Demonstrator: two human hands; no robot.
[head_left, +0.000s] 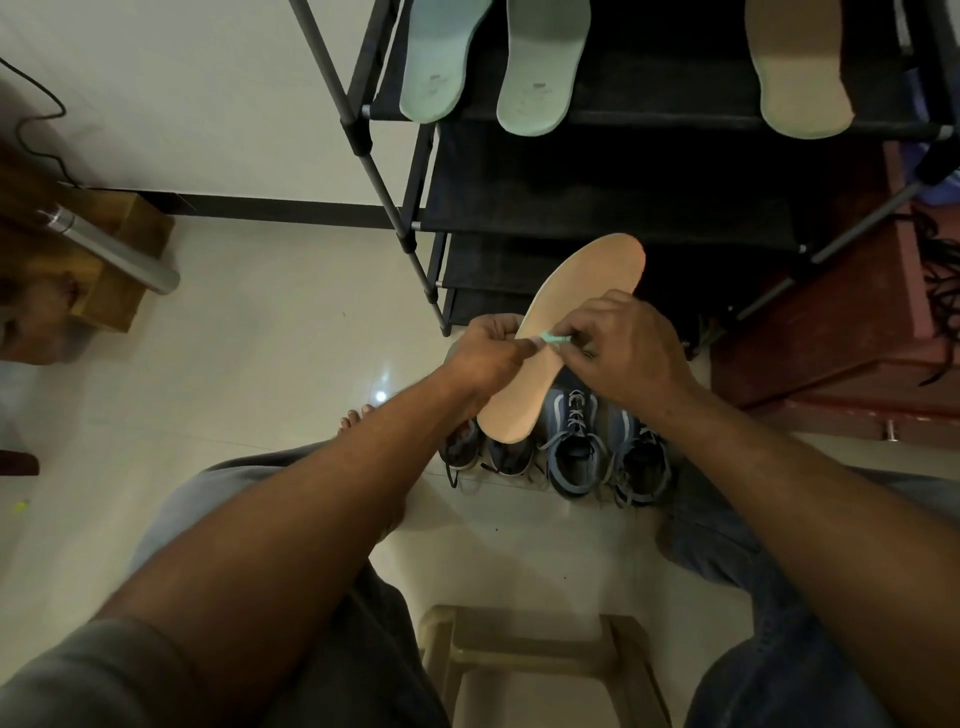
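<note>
I hold a tan shoe insole (587, 291) up in front of a black shoe rack (597, 176), its toe end pointing up and right. My left hand (491, 358) grips the insole's left edge near the middle. My right hand (618, 348) pinches a small pale green object (551, 339) against the insole's face, and also touches the insole's right edge. What the green object is cannot be made out. Below the insole, two pairs of blue lace-up sneakers (576, 452) stand on the tiled floor.
Two pale green insoles (441, 67) (543, 78) and a beige insole (800, 73) lean on the rack's top shelf. A wooden block with a metal flask (111, 249) is at left, a red cabinet (852, 322) at right, a plastic stool (535, 654) between my knees.
</note>
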